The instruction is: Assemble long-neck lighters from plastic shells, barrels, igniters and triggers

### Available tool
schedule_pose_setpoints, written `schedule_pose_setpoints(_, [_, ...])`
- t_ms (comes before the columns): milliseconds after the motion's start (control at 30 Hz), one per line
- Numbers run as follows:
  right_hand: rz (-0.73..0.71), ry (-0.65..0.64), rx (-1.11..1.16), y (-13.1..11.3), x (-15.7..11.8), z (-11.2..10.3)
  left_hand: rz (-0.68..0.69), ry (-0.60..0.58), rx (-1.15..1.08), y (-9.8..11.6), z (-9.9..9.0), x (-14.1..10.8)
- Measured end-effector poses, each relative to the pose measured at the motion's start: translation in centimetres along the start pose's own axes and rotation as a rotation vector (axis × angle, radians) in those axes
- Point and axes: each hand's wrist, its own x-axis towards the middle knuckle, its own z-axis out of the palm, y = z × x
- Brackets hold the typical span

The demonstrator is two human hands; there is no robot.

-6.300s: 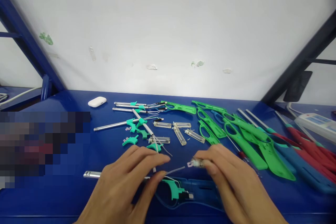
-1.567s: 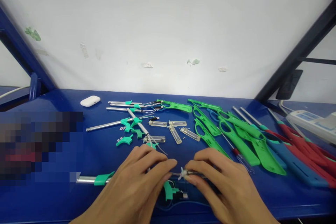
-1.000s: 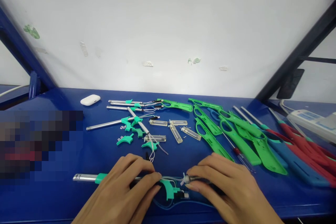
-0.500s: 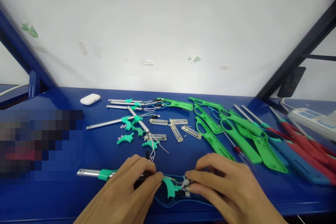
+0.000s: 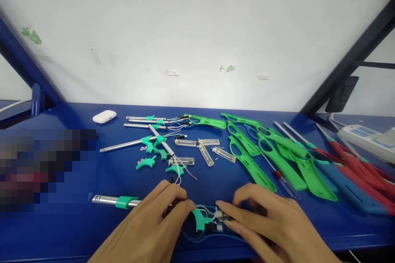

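Note:
A blue half-shell of a stick lighter (image 5: 193,237) lies open at the table's front edge, with a teal trigger (image 5: 200,221) and wires inside. Its metal tube (image 5: 105,200) with a teal collar sticks out leftward. My left hand (image 5: 145,228) is closed over the shell where the tube enters; its thumb and forefinger press at the wires, and their tips partly hide what they grip. At the shell's handle end, my right hand (image 5: 271,222) pinches the valve end of a fuel tank (image 5: 220,214) between thumb and fingers. The tank's body is hidden under that hand.
Beyond my hands lie loose clear fuel tanks (image 5: 206,155), teal triggers (image 5: 146,162) and metal tubes with wires (image 5: 121,145). Several green shells (image 5: 249,164), a screwdriver (image 5: 285,183), and blue and red lighters (image 5: 352,156) spread rightward. A white case (image 5: 105,116) sits back left.
My right fingers have shifted slightly at the tank's valve, showing more of it. My left hand stays over the shell. The whole view has moved a little.

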Motion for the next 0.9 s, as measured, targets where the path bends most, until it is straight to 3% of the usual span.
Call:
schedule_pose_setpoints(233, [0.086,-0.092,0.095,0.0,0.0,-0.1,0.025,-0.024,-0.010,-0.2,0.1,-0.5])
schedule_pose_setpoints(400, [0.135,-0.106,0.162,0.1,0.2,-0.2,0.040,0.068,-0.007,-0.3,0.4,-0.1])
schedule_pose_setpoints(533, [0.141,-0.084,0.174,0.0,0.1,-0.1,0.053,-0.049,0.009,-0.3,0.8,-0.1])
schedule_pose_setpoints(667, [0.142,-0.053,0.176,-0.1,0.1,0.0,0.035,0.028,0.035,-0.4,1.7,-0.6])
schedule_pose_setpoints(900, [0.160,-0.086,0.213,0.1,0.4,-0.1,0.065,-0.146,-0.047,0.1,0.1,-0.5])
